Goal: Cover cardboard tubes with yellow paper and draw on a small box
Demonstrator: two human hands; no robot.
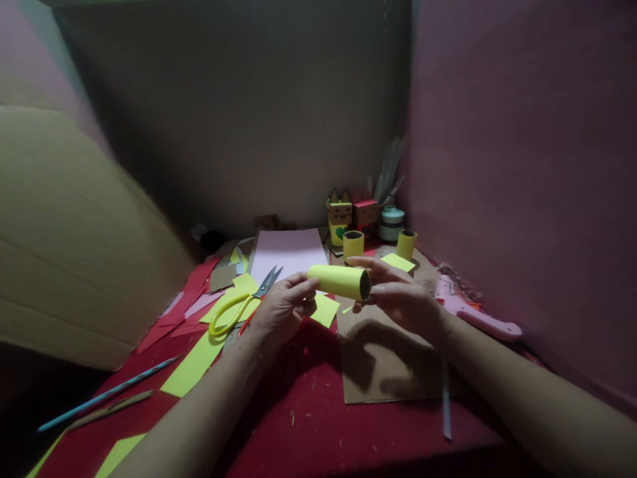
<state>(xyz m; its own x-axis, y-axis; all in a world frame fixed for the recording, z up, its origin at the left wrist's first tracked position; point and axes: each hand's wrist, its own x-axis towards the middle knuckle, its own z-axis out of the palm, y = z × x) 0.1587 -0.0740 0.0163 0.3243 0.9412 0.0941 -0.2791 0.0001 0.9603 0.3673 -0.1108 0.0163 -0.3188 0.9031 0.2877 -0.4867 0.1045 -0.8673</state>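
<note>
A tube wrapped in yellow paper (338,281) is held sideways above the table, its dark open end facing right. My left hand (288,302) grips its left end between thumb and fingers. At the right end, my right hand (401,295) touches the tube with its fingers apart, some above and some below the rim. Beneath my right hand lies a brown cardboard sheet (393,372), with shadows of the hands on it. Two shorter yellow tubes, one in the middle (353,245) and one at the right (407,244), stand upright behind.
Yellow-handled scissors (231,315) lie on yellow paper left of my left hand. A pink glue gun (478,317) rests at right. Small box figures (341,222) and a light blue jar (391,224) stand at the back. A blue pencil (109,394) lies front left.
</note>
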